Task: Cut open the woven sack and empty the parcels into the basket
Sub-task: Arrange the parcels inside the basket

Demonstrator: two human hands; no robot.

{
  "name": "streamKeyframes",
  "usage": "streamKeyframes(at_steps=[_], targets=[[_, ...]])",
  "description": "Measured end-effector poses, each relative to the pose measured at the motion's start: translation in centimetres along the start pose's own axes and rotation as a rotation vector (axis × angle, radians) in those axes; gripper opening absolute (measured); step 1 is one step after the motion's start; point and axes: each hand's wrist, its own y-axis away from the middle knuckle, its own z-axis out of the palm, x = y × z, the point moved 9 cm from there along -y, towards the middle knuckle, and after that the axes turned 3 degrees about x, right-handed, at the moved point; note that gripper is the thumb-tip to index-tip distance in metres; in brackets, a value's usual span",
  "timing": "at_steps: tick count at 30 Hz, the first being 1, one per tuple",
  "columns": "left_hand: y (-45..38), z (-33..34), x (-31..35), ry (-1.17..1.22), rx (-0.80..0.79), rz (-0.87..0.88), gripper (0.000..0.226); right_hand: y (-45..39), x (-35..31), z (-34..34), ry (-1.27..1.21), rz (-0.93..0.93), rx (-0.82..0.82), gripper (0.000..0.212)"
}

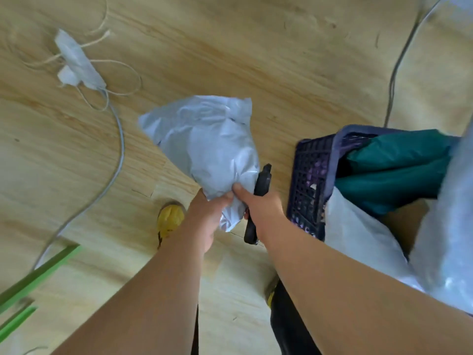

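Both hands up front: the left hand [207,216] grips the near end of a grey parcel [207,139] held over the wood floor [256,60]; the right hand [261,206] pinches it too, clutching a black cutter [261,185]. Dark basket [307,180] sits just right, parcels inside.

We take this for a parcel sorting room or small stockroom, not a home. We see a pale wood-pattern floor [256,60] with a white power strip [76,62] lying loose on it, its cords trailing across the boards. A dark plastic basket [311,180] stands on the floor, stuffed with soft mailers, a green parcel [394,170] on top. A grey mailer [212,144] and green strapping [38,275] suggest shipping work.
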Motion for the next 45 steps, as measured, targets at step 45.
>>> streamKeyframes(at_steps=[45], targets=[[23.2, 40.7, 4.8, -2.041, -0.393, 0.598, 0.066, 14.1, -5.0, -46.9, 0.718, -0.249, 0.464, 0.051]])
